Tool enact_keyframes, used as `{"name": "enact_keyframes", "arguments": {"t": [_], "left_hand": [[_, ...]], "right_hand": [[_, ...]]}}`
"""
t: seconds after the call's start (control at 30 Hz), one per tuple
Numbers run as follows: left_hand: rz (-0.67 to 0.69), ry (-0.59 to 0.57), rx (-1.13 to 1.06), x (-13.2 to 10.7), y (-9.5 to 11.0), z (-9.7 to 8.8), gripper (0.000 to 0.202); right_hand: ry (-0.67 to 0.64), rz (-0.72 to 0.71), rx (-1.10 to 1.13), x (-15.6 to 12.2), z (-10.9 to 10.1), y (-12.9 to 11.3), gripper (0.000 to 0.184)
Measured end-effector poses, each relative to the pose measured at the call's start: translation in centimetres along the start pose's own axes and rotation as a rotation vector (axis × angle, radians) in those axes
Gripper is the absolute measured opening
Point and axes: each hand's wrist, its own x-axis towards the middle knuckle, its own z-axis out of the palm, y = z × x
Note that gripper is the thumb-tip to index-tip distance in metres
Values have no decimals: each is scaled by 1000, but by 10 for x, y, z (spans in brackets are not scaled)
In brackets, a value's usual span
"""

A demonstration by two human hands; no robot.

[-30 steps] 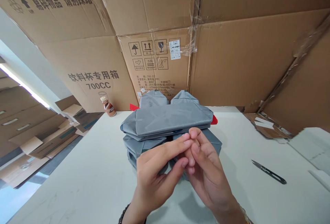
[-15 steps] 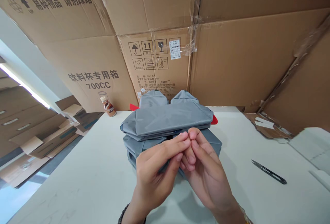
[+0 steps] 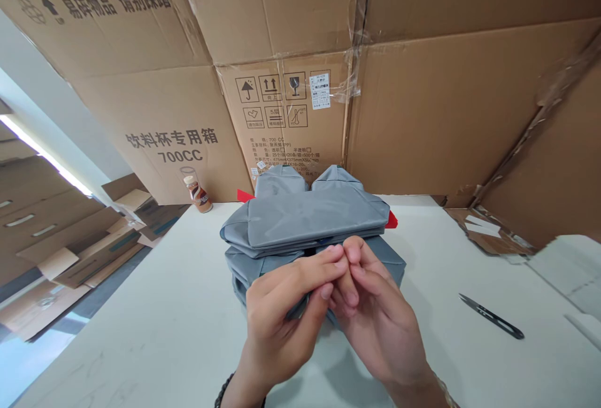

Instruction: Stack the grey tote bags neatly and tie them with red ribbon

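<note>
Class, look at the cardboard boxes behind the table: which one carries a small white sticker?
The middle box, the one printed with handling symbols; its white sticker sits beside them, unlike the "700CC" box.

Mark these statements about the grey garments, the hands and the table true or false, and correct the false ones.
1. Both hands, left hand and right hand, meet at the front edge of the folded grey garments. True.
2. The thread snips lie left of the garments. False: they lie to the right.
3. A small bottle stands by the cardboard boxes. True.
4. The right hand holds the snips. False: they lie untouched on the white table.
</note>
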Motion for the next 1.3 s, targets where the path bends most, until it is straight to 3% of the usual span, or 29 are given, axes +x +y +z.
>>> {"name": "enact_keyframes", "arguments": {"t": [0.63,1.1,1.3], "left_hand": [[35,17,35,-4,1,-2,24],[52,27,46,-3,2,1,26],[123,-2,216,-1,5,-1,31]], "right_hand": [[-99,110,42,9,-6,-6,23],[-106,109,58,9,-8,-7,15],[-92,109,-2,7,-8,-7,15]]}}
